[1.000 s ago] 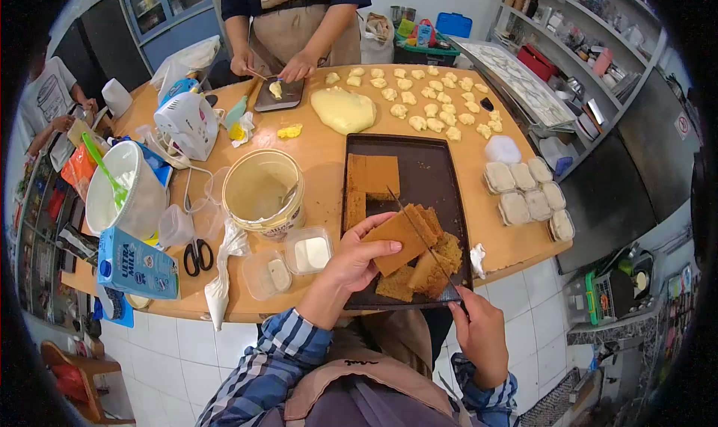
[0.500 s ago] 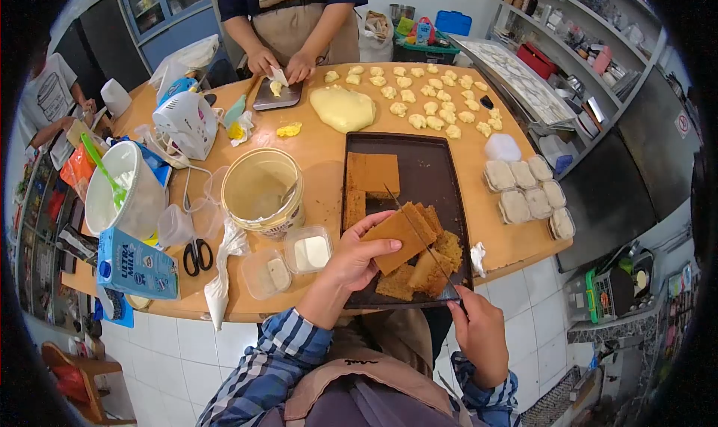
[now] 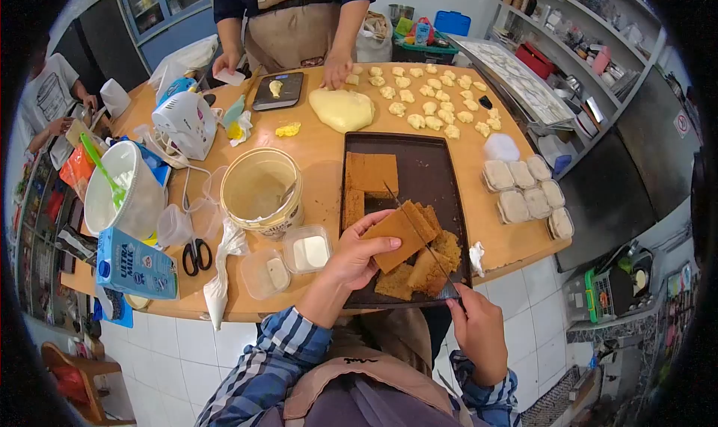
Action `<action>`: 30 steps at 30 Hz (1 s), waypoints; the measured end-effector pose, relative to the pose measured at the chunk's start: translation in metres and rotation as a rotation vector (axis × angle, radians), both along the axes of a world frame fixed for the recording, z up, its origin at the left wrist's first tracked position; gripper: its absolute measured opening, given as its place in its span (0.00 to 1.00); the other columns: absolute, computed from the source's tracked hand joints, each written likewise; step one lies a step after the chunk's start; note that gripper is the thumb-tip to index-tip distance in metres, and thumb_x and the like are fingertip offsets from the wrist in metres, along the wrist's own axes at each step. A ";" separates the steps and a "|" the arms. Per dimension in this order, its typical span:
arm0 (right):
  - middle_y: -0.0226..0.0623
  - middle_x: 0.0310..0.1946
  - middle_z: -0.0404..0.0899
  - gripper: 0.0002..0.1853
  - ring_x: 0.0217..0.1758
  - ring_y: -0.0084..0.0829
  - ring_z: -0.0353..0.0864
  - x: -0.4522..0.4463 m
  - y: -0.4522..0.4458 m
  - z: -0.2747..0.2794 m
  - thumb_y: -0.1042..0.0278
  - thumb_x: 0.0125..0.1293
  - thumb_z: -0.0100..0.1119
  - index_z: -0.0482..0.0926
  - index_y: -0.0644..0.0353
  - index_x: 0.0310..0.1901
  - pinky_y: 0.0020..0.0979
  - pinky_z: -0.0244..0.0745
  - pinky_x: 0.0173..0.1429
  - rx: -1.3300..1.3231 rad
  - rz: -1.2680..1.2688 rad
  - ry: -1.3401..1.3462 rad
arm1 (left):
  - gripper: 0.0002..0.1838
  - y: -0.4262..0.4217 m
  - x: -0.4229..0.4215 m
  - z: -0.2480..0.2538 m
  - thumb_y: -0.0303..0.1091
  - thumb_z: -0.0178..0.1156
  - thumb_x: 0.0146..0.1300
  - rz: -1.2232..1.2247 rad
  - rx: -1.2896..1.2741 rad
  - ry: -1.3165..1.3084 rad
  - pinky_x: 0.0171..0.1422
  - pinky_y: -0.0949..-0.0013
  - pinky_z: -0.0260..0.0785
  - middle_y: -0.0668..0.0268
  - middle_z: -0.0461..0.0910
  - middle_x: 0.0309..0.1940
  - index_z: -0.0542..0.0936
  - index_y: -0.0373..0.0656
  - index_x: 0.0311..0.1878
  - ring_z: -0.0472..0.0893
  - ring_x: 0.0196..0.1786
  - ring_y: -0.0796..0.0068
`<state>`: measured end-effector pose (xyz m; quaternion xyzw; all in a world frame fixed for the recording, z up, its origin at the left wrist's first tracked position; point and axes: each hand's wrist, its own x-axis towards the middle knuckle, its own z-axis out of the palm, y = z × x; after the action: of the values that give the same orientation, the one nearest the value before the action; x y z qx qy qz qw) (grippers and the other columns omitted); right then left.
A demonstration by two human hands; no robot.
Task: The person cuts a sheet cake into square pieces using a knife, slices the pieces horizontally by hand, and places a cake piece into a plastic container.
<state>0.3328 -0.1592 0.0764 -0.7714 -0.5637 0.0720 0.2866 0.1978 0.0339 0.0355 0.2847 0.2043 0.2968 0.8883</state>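
My left hand [image 3: 365,252] grips a flat rectangular slab of brown sponge cake [image 3: 394,241], thumb on top, above the front of a dark baking tray [image 3: 422,146]. In my right hand [image 3: 479,330] is the handle of a long thin knife [image 3: 441,268], whose blade runs diagonally along the slab's right edge. Whether the blade is inside the cake or beside it, I cannot tell. Cake offcuts [image 3: 430,274] lie under and right of the slab. A larger cake block [image 3: 372,174] sits in the tray's far left corner.
Left of the tray stand a cream tub [image 3: 262,184], small plastic containers [image 3: 310,249], a piping bag [image 3: 219,277], scissors [image 3: 197,257] and a milk carton [image 3: 134,266]. Across the table, a co-worker's hand [image 3: 339,66] is near a dough mass [image 3: 342,110]. Several lidded boxes [image 3: 523,188] stand right.
My hands, the cake slab and the knife stay nearly in place. The co-worker's hands have moved apart, leaving a dough piece on the scale; one hand now reaches by the dough mass.
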 end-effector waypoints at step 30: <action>0.48 0.27 0.78 0.11 0.28 0.49 0.78 0.002 -0.002 -0.004 0.68 0.63 0.58 0.75 0.63 0.45 0.43 0.72 0.30 0.006 0.025 -0.061 | 0.29 0.000 0.001 -0.003 0.17 0.65 0.52 -0.005 -0.005 -0.019 0.55 0.64 0.74 0.60 0.77 0.50 0.70 0.38 0.59 0.78 0.52 0.68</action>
<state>0.3352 -0.1611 0.0727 -0.7652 -0.5820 0.0506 0.2705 0.1986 0.0336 0.0327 0.2801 0.1958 0.2966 0.8918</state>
